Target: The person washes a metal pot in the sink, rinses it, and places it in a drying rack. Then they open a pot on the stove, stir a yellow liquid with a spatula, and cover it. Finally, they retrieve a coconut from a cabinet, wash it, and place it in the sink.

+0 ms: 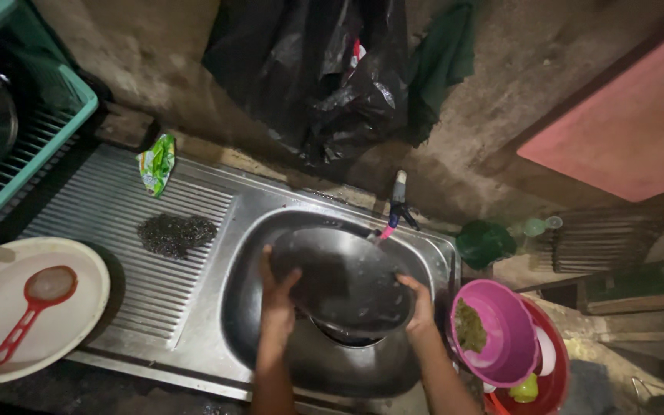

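Holding a round dark metal pan (345, 283) tilted over the basin of a stainless steel sink (432, 250) at the lower centre of the frame, the left hand (277, 296) has its grip closed on the pan's left rim and the right hand (419, 301) has its grip closed on the right rim. A tap (395, 211) stands just above the pan. On the ribbed drainboard to the left lies a dark scouring pad (176, 234) and a green sachet (157, 163). At the lower left, a white bowl (78, 307) holds a red strainer (34, 306). At the lower right sits a pink plastic bowl (505, 327).
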